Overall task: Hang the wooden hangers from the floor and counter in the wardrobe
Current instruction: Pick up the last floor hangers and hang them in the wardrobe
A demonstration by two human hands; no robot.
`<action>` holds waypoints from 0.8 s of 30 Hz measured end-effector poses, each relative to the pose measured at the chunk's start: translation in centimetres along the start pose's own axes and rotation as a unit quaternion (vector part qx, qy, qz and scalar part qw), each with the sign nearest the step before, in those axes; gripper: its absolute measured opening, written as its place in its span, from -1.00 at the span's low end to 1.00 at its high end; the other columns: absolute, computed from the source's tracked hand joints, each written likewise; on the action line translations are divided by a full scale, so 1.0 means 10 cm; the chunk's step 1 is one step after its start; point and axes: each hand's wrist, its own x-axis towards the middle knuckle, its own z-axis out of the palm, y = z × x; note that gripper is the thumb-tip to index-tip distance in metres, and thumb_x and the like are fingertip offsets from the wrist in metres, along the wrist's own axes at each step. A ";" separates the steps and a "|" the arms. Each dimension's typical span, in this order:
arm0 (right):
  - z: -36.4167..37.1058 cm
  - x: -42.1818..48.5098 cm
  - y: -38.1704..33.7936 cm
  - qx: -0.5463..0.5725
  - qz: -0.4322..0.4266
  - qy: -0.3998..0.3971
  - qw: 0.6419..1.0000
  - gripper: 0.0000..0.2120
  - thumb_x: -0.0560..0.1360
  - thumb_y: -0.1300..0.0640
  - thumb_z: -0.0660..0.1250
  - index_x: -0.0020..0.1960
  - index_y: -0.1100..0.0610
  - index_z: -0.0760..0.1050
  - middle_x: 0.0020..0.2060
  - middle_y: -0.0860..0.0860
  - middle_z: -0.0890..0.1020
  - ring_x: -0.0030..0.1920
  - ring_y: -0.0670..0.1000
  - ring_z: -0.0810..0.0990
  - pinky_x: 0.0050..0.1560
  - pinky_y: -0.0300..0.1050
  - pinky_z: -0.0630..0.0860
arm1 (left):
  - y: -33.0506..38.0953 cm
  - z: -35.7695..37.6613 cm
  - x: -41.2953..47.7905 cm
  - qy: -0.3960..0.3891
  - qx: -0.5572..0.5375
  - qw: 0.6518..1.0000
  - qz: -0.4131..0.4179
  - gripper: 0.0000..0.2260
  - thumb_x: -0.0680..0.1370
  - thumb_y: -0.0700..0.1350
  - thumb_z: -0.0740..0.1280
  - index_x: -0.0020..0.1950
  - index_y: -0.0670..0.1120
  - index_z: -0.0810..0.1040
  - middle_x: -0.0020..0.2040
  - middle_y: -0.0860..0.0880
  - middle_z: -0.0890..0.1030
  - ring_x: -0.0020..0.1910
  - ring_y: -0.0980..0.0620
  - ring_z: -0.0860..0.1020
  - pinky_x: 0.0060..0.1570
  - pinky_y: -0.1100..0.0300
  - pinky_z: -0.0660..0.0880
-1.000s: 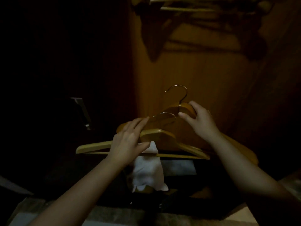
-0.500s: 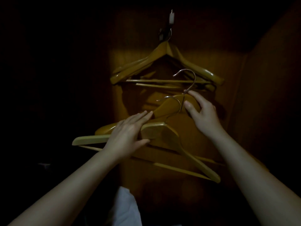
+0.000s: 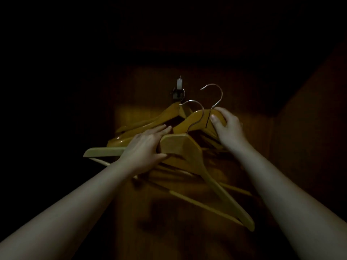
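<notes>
Both hands are full. Left hand point(image 3: 145, 147) lies flat and half closed over the neck of the front hanger point(image 3: 189, 156), thumb under and fingers spread on top, I judge to keep its long arm from swinging; that arm runs down toward 5 o'clock. Right hand point(image 3: 228, 126) is curled shut around the neck of the rear hanger point(image 3: 193, 121), thumb in front, just right of its steel hook point(image 3: 214, 94). I read that grip as steering: holding beside the hook lets me aim its open mouth.

Wardrobe back panel point(image 3: 206, 203) fills the middle, its side wall point(image 3: 309, 147) closing in at 3 o'clock; the left is too dark to judge. One hung hanger point(image 3: 150, 121) already sits on the wall peg point(image 3: 178, 91) at 12 o'clock, its shoulder partly behind my left fingers.

My raised hook stands just right of the peg, not yet on it. Free room looks best above the peg; below, the wooden arms crowd and overlap.
</notes>
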 end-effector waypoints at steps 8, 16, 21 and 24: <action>0.47 0.91 0.05 0.011 0.038 -0.067 0.997 -0.62 0.57 0.00 0.16 0.39 -0.03 0.32 0.34 0.05 0.43 0.37 0.14 0.34 0.39 0.19 0.27 | -0.37 0.00 0.66 -0.009 0.013 0.997 -0.071 -0.39 0.48 -0.03 0.36 0.47 0.04 0.19 0.49 0.04 0.23 0.46 0.00 0.18 0.43 -0.06 0.22; 0.76 1.20 0.00 -0.017 0.051 -0.117 0.992 -0.62 0.58 0.15 0.14 0.39 -0.03 0.27 0.34 0.07 0.41 0.38 0.17 0.32 0.40 0.21 0.23 | -0.60 0.08 0.90 -0.029 0.016 0.993 -0.115 -0.38 0.48 0.00 0.35 0.48 0.05 0.16 0.48 0.01 0.21 0.45 -0.01 0.20 0.39 -0.04 0.27; 0.86 1.08 0.08 -0.059 0.018 -0.069 0.996 -0.28 0.46 0.26 0.34 0.46 -0.11 0.07 0.33 0.10 0.42 0.39 0.21 0.32 0.39 0.19 0.18 | -0.69 0.14 0.89 -0.019 0.035 0.994 -0.101 -0.38 0.49 -0.03 0.34 0.48 0.05 0.15 0.48 0.03 0.19 0.44 0.02 0.19 0.37 0.05 0.27; 0.93 1.00 0.09 -0.069 -0.002 -0.062 0.996 -0.35 0.54 0.01 0.23 0.48 -0.21 -0.08 0.48 0.11 0.16 0.43 0.23 0.23 0.38 0.20 0.19 | -0.77 0.21 0.80 -0.028 0.016 0.993 -0.117 -0.40 0.49 0.00 0.35 0.47 0.06 0.18 0.47 0.05 0.21 0.43 0.04 0.22 0.35 0.08 0.29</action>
